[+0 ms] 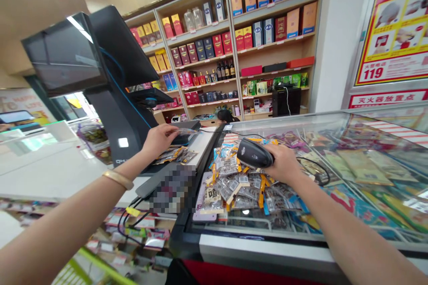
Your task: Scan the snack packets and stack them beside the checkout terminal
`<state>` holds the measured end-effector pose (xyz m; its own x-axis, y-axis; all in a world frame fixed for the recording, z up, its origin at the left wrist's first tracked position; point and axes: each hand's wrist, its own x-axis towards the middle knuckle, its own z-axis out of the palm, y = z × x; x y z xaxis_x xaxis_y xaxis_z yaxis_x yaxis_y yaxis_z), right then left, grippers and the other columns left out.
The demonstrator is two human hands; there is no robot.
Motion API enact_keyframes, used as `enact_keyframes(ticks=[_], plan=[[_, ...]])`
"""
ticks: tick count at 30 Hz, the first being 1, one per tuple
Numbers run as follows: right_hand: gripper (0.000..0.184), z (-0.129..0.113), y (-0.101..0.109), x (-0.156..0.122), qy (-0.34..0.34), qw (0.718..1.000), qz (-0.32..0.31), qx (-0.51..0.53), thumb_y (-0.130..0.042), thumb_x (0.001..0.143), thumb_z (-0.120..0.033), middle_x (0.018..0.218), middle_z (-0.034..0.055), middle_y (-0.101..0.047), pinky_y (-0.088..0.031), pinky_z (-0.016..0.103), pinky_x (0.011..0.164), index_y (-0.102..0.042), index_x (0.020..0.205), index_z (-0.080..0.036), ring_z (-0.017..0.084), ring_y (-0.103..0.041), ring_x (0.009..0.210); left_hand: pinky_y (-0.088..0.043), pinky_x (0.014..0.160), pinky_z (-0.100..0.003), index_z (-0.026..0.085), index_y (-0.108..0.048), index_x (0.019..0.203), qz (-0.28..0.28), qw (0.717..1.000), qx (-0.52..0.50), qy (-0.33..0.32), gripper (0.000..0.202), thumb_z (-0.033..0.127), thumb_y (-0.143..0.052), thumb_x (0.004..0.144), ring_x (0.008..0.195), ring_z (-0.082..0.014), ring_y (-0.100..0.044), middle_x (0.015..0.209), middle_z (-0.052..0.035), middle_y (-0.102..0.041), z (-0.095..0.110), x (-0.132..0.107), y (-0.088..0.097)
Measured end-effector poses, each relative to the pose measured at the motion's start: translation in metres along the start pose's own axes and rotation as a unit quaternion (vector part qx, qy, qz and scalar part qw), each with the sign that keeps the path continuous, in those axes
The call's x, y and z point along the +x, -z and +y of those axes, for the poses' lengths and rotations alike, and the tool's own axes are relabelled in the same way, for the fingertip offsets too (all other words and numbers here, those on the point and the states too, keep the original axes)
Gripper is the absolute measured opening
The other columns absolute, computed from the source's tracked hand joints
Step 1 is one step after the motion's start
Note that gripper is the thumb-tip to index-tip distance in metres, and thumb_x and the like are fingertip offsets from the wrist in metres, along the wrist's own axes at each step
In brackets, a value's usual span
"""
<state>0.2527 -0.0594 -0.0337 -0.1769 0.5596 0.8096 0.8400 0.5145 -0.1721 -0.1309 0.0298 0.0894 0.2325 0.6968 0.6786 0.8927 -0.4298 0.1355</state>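
Fingers (174,131) of left hand (159,139) pinching a small clear packet (187,132) by its near end, thumb on top, packet held level above the white counter (47,173). Fingers of right hand (283,163) wrapped tight around the grip of a black barcode scanner (254,153), scanner head pointing left toward the packet; black cable (317,173) looping off behind the right wrist. Gold bangle (118,179) on the left forearm, nearer than the fingers.

Directly under and just short of the right fingers: a heap of small snack packets (234,185) with orange and blue edges, lying on the glass lid of a freezer chest (351,160). Under the left fingers: a few more loose packets (174,155) on the counter, by the foot of a black till stand (117,129). Blurred patch between the two hands, contents not readable.

Beyond the left fingers and above: the tilted dark till screen (65,55). Farther back, past both hands: wooden shelves (234,35) stacked with boxed bottles in red, blue and tan. Far right of the right fingers: a red and yellow wall poster (394,26).
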Motion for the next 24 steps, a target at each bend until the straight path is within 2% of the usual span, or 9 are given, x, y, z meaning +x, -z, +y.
enact_keyframes(ticks=[2, 5, 9, 14, 17, 21, 24], plan=[[0.032, 0.000, 0.000, 0.000, -0.001, 1.000, 0.004, 0.001, -0.059, 0.063, -0.025, 0.088, 0.0066, -0.075, -0.046, 0.032, 0.069, -0.069, 0.094, -0.021, 0.023, -0.067, 0.079, -0.044, 0.061, -0.028, 0.018, -0.071, 0.071, -0.024, 0.999, -0.033, 0.036, 0.031, 0.045, -0.057, 0.078, 0.063, -0.0173, -0.057, 0.071, -0.0055, -0.068, 0.017, -0.008, -0.002], [0.032, 0.001, 0.000, 0.001, -0.006, 1.000, 0.010, 0.003, -0.059, 0.063, -0.025, 0.084, 0.0059, -0.074, -0.045, 0.031, 0.068, -0.069, 0.093, -0.022, 0.023, -0.067, 0.077, -0.030, 0.049, -0.024, 0.016, -0.065, 0.061, -0.088, 0.981, -0.141, 0.104, 0.039, 0.052, -0.059, 0.075, 0.048, -0.0112, -0.041, 0.050, 0.0006, -0.053, 0.041, -0.020, -0.007], [0.030, 0.000, 0.001, 0.002, -0.013, 1.000, 0.009, 0.006, -0.059, 0.064, -0.026, 0.085, 0.0060, -0.074, -0.045, 0.031, 0.068, -0.069, 0.092, -0.021, 0.023, -0.066, 0.076, -0.021, 0.046, -0.023, 0.015, -0.062, 0.061, -0.143, 0.943, -0.260, 0.150, 0.046, 0.060, -0.065, 0.066, 0.046, -0.0079, -0.030, 0.047, 0.0041, -0.042, 0.065, -0.033, -0.015], [0.032, -0.002, 0.002, 0.003, -0.007, 1.000, 0.016, 0.011, -0.060, 0.063, -0.025, 0.088, 0.0074, -0.075, -0.046, 0.032, 0.071, -0.069, 0.093, -0.021, 0.023, -0.067, 0.080, -0.017, 0.047, -0.023, 0.014, -0.061, 0.059, -0.177, 0.921, -0.303, 0.167, 0.051, 0.065, -0.069, 0.059, 0.047, -0.0064, -0.025, 0.047, 0.0058, -0.037, 0.080, -0.037, -0.022], [0.029, -0.004, 0.004, 0.004, -0.003, 1.000, -0.002, 0.011, -0.061, 0.063, -0.024, 0.088, 0.0075, -0.074, -0.046, 0.032, 0.071, -0.069, 0.091, -0.021, 0.024, -0.067, 0.081, -0.016, 0.047, -0.023, 0.014, -0.062, 0.058, -0.180, 0.917, -0.313, 0.169, 0.051, 0.064, -0.070, 0.058, 0.047, -0.0064, -0.025, 0.046, 0.0059, -0.037, 0.085, -0.039, -0.026], [0.026, -0.009, 0.007, 0.005, 0.010, 0.998, -0.050, 0.027, -0.062, 0.067, -0.026, 0.090, 0.0064, -0.074, -0.046, 0.033, 0.072, -0.068, 0.092, -0.022, 0.024, -0.067, 0.083, -0.020, 0.047, -0.024, 0.015, -0.061, 0.056, -0.152, 0.905, -0.345, 0.196, 0.049, 0.063, -0.068, 0.062, 0.046, -0.0073, -0.029, 0.045, 0.0045, -0.040, 0.093, -0.044, -0.034], [0.026, -0.012, 0.008, 0.006, 0.004, 0.998, -0.059, 0.035, -0.063, 0.068, -0.027, 0.091, 0.0063, -0.074, -0.046, 0.033, 0.073, -0.068, 0.093, -0.022, 0.024, -0.067, 0.083, -0.025, 0.048, -0.024, 0.016, -0.058, 0.052, -0.131, 0.896, -0.374, 0.199, 0.050, 0.064, -0.067, 0.063, 0.047, -0.0083, -0.033, 0.047, 0.0025, -0.044, 0.102, -0.048, -0.039]])
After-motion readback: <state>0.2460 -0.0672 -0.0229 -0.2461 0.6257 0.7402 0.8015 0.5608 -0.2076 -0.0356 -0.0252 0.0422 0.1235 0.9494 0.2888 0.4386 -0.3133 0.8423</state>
